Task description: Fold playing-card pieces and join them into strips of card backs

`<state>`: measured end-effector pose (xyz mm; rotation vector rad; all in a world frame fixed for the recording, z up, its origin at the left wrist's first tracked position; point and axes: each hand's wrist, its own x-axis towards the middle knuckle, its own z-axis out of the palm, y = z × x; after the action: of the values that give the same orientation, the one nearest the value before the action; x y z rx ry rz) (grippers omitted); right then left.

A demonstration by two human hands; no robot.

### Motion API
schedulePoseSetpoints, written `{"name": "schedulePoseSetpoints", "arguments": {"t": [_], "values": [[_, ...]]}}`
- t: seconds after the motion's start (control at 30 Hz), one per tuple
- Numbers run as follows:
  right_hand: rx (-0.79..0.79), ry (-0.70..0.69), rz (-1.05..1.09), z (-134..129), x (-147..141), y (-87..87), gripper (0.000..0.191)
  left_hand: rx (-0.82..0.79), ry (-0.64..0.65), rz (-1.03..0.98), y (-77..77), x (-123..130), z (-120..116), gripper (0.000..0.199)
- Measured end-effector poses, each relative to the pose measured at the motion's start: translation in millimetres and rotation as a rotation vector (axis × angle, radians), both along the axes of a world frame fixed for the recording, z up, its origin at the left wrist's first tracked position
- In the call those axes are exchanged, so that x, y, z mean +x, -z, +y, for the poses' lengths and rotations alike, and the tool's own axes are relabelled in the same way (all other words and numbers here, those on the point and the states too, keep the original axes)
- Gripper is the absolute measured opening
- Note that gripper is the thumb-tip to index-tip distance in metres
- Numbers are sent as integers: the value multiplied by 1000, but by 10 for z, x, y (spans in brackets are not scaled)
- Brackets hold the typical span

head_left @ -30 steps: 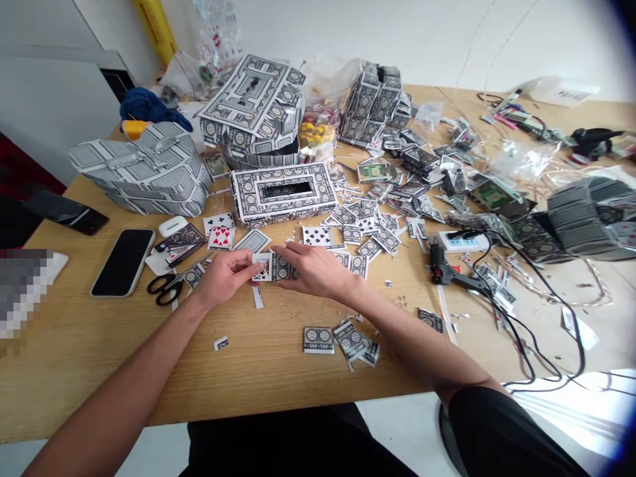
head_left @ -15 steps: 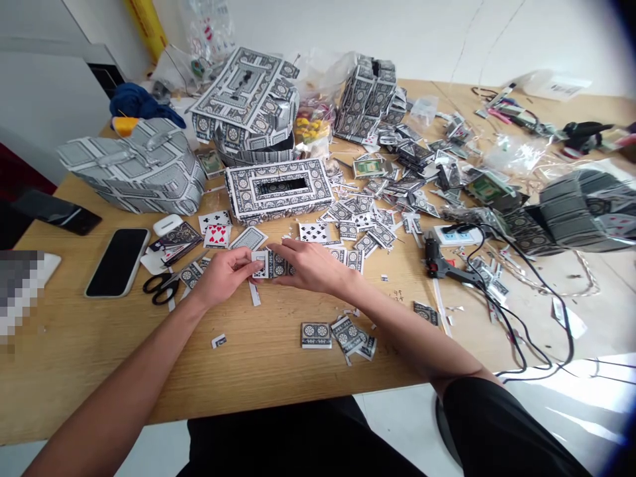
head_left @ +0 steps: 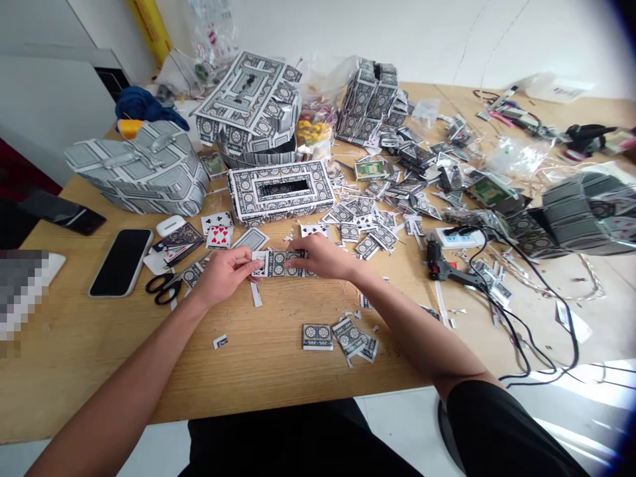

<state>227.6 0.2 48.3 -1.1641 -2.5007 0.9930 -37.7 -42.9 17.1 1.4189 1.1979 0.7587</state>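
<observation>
Item: strip of joined black-and-white patterned playing-card pieces [head_left: 278, 264], lying flat on the light wooden table [head_left: 99, 358], centre of the frame, between both hands.

Left hand [head_left: 224, 277]: grip closed, fingertips pinching the strip's left end.

Right hand [head_left: 322, 258]: fingers laid over the strip's right part; whether the grip is closed, cannot tell.

Nearby: rectangular card-covered box with slotted top [head_left: 281, 192], just above the strip; black-handled scissors [head_left: 163, 288], left of the left hand; black-screened smartphone [head_left: 122, 262], further left; small patterned card block [head_left: 317, 336], below the hands; black hot glue gun [head_left: 440, 260], right of centre; patterned card offcuts [head_left: 368, 228], scattered across the table.
</observation>
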Motion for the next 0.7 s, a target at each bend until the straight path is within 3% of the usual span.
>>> {"name": "schedulePoseSetpoints", "arguments": {"t": [0.33,0.7], "values": [[-12,3,-16,-20,-10,-6,22,9,12,7,-24,14,-2,34],[-46,-11,-46,-26,3,-68,19,81,24,10,70,2,-24,30]]}}
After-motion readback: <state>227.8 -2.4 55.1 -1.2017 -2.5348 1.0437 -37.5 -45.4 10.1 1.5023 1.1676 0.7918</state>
